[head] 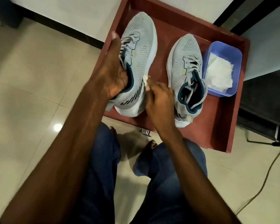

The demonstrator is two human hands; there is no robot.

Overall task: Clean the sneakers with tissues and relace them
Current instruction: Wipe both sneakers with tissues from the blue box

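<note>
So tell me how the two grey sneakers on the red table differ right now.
The left grey mesh sneaker is tipped onto its side, gripped at the collar by the left hand, while the right hand presses a white tissue to its side. The right grey mesh sneaker stands flat on its sole, untouched, beside the blue plastic tub. Both rest on the red table, laced, with teal collars.

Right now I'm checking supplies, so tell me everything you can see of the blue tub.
The blue tub is a rectangular plastic container with rounded corners, open-topped, upright on the red tray at its right side. White crumpled tissues lie inside. The right sneaker stands just beside it; no hand touches it.
</note>
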